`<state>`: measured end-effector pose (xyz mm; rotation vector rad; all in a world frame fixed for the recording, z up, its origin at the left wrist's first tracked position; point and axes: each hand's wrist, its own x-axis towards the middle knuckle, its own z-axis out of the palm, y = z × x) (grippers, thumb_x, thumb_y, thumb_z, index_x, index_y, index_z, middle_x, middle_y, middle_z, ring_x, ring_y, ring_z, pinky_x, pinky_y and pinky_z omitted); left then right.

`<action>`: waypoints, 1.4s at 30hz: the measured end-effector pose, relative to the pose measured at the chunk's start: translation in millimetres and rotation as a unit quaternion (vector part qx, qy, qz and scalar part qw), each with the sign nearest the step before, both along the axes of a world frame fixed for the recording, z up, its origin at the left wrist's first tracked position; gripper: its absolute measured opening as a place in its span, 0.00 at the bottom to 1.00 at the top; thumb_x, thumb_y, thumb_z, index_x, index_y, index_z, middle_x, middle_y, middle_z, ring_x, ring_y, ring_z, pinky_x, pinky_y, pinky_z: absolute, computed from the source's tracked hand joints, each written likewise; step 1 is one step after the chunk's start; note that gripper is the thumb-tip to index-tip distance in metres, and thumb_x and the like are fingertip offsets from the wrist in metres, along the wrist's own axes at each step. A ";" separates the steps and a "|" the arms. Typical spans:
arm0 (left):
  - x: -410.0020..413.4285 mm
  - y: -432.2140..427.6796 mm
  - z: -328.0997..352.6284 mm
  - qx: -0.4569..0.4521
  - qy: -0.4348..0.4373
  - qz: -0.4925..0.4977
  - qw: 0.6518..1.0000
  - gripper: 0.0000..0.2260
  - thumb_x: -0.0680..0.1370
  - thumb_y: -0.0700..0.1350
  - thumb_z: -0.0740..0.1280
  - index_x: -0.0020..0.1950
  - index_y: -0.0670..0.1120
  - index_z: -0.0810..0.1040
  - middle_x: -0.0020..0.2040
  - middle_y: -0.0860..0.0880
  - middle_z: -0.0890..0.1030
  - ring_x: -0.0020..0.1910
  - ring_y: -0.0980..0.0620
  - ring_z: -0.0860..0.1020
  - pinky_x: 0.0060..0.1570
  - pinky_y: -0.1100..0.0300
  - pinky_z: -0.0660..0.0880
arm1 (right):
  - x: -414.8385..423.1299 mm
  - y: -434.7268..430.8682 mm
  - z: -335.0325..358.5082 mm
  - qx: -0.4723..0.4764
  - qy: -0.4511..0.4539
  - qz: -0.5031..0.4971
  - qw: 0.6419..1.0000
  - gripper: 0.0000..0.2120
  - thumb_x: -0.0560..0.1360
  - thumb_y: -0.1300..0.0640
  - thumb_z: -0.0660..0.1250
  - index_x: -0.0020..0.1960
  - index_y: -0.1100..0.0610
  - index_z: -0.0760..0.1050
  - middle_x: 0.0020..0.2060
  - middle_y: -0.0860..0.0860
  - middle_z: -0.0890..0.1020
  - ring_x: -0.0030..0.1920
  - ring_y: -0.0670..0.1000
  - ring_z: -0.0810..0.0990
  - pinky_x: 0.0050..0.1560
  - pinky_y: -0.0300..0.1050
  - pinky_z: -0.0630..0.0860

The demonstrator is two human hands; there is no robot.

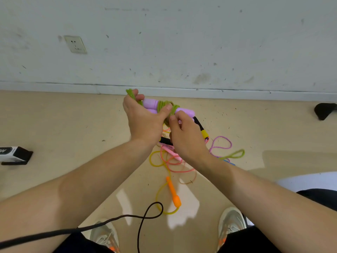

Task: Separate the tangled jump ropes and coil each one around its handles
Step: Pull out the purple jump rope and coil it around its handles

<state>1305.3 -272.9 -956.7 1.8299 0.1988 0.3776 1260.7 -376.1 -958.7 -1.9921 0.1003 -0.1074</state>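
Above the floor [54, 125], left hand [144, 119] grips the purple handles [150, 103], fingers [140, 96] curled round them. Right hand [187, 137] pinches the green rope [164, 104] at the coil. Step in hand, apparently: winding. Next move calls for securing the end. Other ropes [173, 161] lie tangled below.

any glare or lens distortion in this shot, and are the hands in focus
Head view: bright glare patches on the floor near the shoes; the wide-angle lens slightly bends the baseboard and stretches the forearms at the edges; the left hand and right hand on the green rope look reasonably sharp.
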 end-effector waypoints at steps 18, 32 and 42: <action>10.2 17.2 -6.7 -0.127 0.182 -0.038 0.974 0.53 0.45 0.62 0.79 0.64 0.49 0.61 0.65 0.50 0.67 0.61 0.49 0.77 0.61 0.48 0.77 | 1.0 -11.1 -0.3 -0.263 -0.066 0.153 0.950 0.08 0.84 0.53 0.53 0.58 0.54 0.68 0.33 0.46 0.69 0.32 0.55 0.71 0.30 0.46 0.60; 16.5 16.9 3.2 -0.200 0.173 -0.037 0.964 0.34 0.69 0.43 0.80 0.66 0.45 0.61 0.60 0.50 0.68 0.50 0.55 0.78 0.41 0.59 0.78 | -2.2 -16.6 6.9 -0.151 -0.016 0.075 0.985 0.25 0.81 0.43 0.60 0.30 0.56 0.67 0.22 0.45 0.68 0.27 0.47 0.65 0.30 0.46 0.60; 29.0 41.5 9.6 -0.225 0.190 -0.128 0.947 0.26 0.68 0.45 0.80 0.55 0.46 0.67 0.52 0.46 0.73 0.45 0.51 0.81 0.42 0.56 0.81 | 8.5 -51.4 4.6 -0.022 0.120 0.226 0.966 0.24 0.82 0.46 0.60 0.35 0.61 0.72 0.25 0.49 0.72 0.27 0.46 0.68 0.30 0.34 0.65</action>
